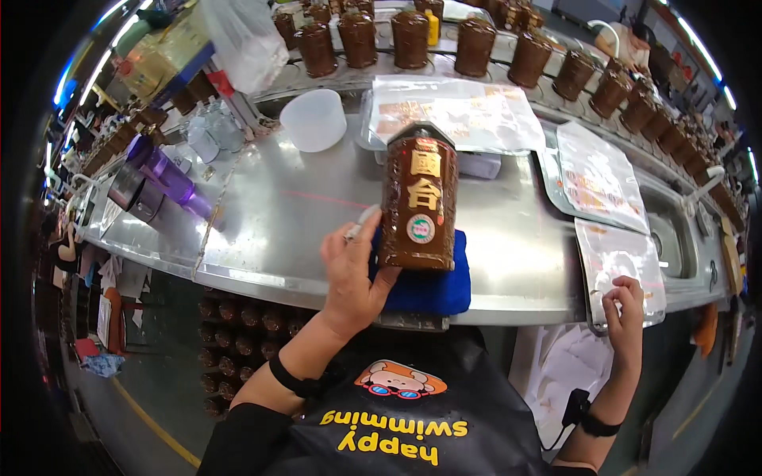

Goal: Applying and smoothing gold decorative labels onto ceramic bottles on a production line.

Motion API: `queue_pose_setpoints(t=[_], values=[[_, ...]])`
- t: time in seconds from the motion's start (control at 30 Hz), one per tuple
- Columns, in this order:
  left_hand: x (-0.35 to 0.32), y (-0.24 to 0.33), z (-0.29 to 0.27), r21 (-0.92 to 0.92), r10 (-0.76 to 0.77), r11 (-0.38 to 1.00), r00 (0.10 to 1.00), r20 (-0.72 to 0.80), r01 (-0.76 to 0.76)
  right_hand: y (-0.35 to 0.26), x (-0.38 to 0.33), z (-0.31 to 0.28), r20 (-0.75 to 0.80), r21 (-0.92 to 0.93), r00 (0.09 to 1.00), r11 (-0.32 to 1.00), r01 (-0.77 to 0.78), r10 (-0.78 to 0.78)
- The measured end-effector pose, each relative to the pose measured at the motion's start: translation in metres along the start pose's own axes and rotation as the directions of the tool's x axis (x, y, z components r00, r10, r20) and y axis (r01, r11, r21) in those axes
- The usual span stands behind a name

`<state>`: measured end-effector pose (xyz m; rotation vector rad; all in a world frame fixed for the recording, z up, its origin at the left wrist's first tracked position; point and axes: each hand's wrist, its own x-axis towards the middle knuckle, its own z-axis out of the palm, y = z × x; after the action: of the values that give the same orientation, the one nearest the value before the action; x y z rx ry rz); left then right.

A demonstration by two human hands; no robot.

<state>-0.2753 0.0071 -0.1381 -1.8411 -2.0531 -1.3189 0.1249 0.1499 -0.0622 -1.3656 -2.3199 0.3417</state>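
A brown glazed bottle [405, 226] with gold characters, a round white-and-green label and a dark faceted cap leans on a folded blue cloth [451, 295] at the near table edge. My left hand [355, 274] grips its left side low down, thumb by the base; a white cover sits on one fingertip. Off to the right, my right hand [625, 311] is over the near end of a white decal sheet [607, 246], fingers curled and thumb against fingertip. Anything between them is too small to make out.
More decal sheets lie on trays, one at the right [599, 163] and one behind the bottle [508, 119]. A translucent white tub [313, 120] stands back left, with a purple bottle [171, 176] farther left. Several brown bottles [410, 40] line the conveyor. A sink [675, 238] is right.
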Motion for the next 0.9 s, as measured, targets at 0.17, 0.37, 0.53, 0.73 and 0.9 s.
queue_pose_setpoints(t=[0.17, 0.37, 0.53, 0.73, 0.9], values=[[-0.002, -0.001, 0.003, -0.041, -0.021, 0.999, 1.000, -0.001, 0.021, -0.055, 0.017, 0.001, 0.026, 0.159, 0.994, 0.982, 0.098, -0.103], [0.010, 0.019, -0.027, -0.276, 0.109, 0.956, 0.994, 0.012, -0.102, -0.149, 0.047, 0.030, 0.031, 0.241, 0.881, 0.859, 0.452, -0.472], [0.029, 0.038, -0.043, -0.354, 0.160, 0.928, 0.982, 0.105, -0.113, -0.203, 0.064, 0.059, 0.021, 0.270, 0.753, 0.729, 0.629, -0.657], [0.024, 0.034, -0.040, -0.419, 0.014, 0.907, 0.993, 0.117, 0.037, -0.205, 0.065, 0.085, 0.103, 0.410, 0.772, 0.734, 0.542, -0.628], [0.015, 0.021, -0.035, -0.450, -0.105, 0.884, 0.991, 0.078, 0.129, -0.194, 0.062, 0.096, 0.159, 0.504, 0.815, 0.756, 0.419, -0.558]])
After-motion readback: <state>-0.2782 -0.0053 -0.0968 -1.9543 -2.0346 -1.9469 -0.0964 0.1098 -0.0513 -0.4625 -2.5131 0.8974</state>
